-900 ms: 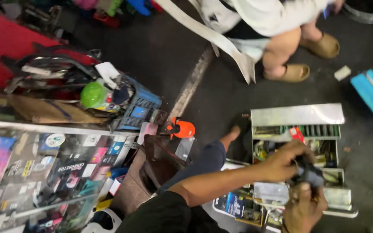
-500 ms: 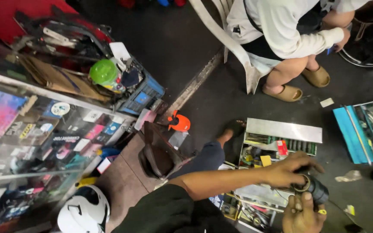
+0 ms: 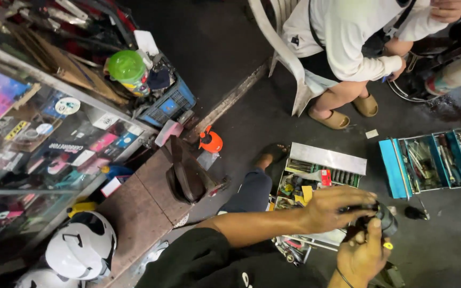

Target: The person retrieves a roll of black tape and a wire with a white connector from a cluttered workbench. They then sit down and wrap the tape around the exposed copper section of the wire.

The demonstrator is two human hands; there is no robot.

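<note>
My left hand [image 3: 334, 207] reaches out from the lower middle and closes over a small dark round part [image 3: 384, 218], gripping its near side. My right hand [image 3: 363, 255] comes up from the bottom edge and pinches the same part from below. A small yellow bit [image 3: 388, 246] shows by my right fingers. Under my hands lies an open grey metal toolbox [image 3: 326, 159] full of sockets and small parts. My leg and sandalled foot [image 3: 273, 153] stretch out beside it.
An open blue toolbox [image 3: 390, 169] lies to the right on the dark floor. A person in white sits on a plastic chair [image 3: 281, 50] at the top. A glass display case [image 3: 38, 138], white helmets [image 3: 81, 253], a brown bench [image 3: 140, 208] and an orange tool [image 3: 210, 141] stand on the left.
The view has swung right and down, so the seated person and the blue toolbox show more fully. Both my hands stay on the dark part over the grey toolbox.
</note>
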